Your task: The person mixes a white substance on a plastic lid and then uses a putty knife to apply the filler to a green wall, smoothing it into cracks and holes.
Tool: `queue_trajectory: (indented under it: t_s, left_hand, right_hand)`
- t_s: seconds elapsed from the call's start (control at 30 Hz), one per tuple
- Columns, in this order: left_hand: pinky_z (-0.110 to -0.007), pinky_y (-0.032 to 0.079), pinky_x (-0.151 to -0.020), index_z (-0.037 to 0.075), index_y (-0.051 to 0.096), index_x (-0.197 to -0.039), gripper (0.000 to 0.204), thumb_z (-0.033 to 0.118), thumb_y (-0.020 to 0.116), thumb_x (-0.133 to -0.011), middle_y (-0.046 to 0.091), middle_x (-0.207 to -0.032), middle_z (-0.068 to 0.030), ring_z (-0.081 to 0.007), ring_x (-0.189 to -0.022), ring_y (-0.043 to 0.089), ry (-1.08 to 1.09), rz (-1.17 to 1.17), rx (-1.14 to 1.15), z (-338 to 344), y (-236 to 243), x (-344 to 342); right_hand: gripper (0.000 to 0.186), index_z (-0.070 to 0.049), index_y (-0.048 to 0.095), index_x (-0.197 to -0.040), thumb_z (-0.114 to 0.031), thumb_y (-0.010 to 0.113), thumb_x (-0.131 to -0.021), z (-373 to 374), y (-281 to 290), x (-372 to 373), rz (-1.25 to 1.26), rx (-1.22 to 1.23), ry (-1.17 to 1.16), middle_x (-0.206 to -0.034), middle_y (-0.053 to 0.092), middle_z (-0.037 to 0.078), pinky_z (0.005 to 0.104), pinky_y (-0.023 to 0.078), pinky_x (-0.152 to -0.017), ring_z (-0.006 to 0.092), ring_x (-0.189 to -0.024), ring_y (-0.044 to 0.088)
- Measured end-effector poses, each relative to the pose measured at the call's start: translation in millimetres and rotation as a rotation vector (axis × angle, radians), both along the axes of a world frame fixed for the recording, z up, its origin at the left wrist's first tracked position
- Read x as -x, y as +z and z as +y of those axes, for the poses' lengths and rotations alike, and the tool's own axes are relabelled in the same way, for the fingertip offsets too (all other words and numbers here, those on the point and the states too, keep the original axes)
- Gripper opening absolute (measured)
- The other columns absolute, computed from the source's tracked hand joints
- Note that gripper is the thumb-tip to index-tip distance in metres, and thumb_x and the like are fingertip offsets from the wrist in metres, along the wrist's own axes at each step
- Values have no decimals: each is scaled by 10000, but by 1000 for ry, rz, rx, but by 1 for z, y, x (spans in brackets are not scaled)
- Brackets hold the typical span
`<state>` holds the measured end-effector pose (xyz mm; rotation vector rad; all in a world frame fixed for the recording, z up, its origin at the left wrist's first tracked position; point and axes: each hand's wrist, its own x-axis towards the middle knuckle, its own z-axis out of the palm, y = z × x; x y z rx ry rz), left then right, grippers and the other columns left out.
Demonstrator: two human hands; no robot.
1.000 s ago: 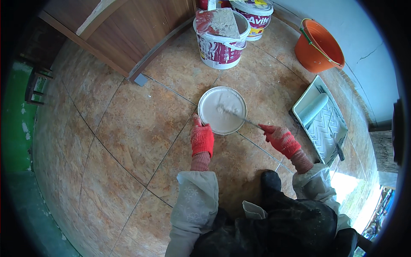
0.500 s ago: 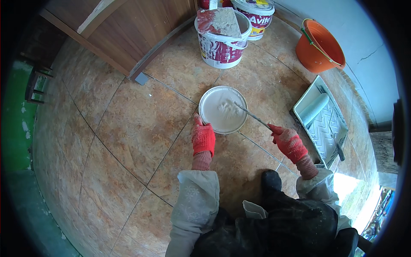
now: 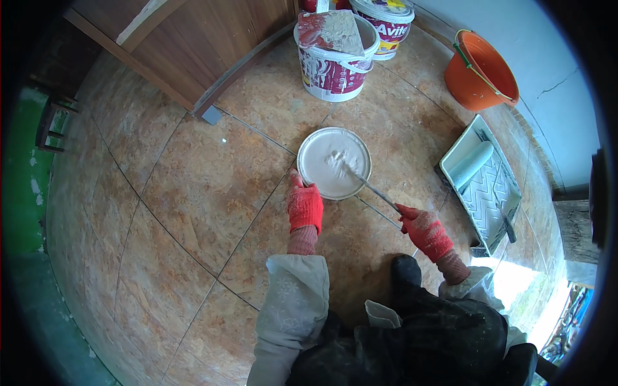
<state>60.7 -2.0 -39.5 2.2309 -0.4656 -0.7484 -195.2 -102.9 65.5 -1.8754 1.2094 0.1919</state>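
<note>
A round white tub stands on the tiled floor in front of me, filled with thick off-white paint or filler. My left hand, in a red work glove, grips its near-left rim; part of the fingers is hidden there. In my right hand, also red-gloved, the fingers are closed round one end of a thin greyish stick. The stick slants down to the left, and its far tip is dipped into the mixture. Lumpy ripples show around the tip, near the middle of the surface.
A paint tray with a roller and a brush-like tool lies at right. Behind it stands an orange bucket. Farther off are a smeared bucket with a plastered board on top and a lidded bucket, beside a wooden panel.
My right hand has moved slightly left and down with the stick, and its tip has shifted within the mixture. The left hand stays at the rim.
</note>
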Motion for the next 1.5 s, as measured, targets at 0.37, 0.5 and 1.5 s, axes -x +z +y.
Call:
queue_trajectory:
  t_s: [0.37,0.5,1.5]
  left_hand:
    - [-408,529,-699,52,288,-1391,579,220,515,-885,605,-1087,-219,-337,-825,649,39,-330,-13,4,2,2]
    - [-430,505,-709,69,571,-1136,386,367,526,-894,642,-925,-158,-341,-765,625,31,-423,-85,16,56,21]
    - [-320,552,-554,-7,512,-1059,351,315,533,-919,665,-931,-139,-202,-613,649,286,1131,380,7,82,98]
  right_hand:
    - [412,-75,534,-1291,-105,493,-882,4,-3,-27,-166,-354,-268,-773,632,36,246,476,-534,105,-581,563]
    - [397,15,497,-1268,-157,485,-911,10,-2,-15,-375,-552,-254,-819,652,83,241,483,-509,105,-534,569]
    - [801,-21,496,-1251,-505,741,-661,-147,123,-329,99,1218,631,-1227,536,161,348,434,-948,286,-1147,516]
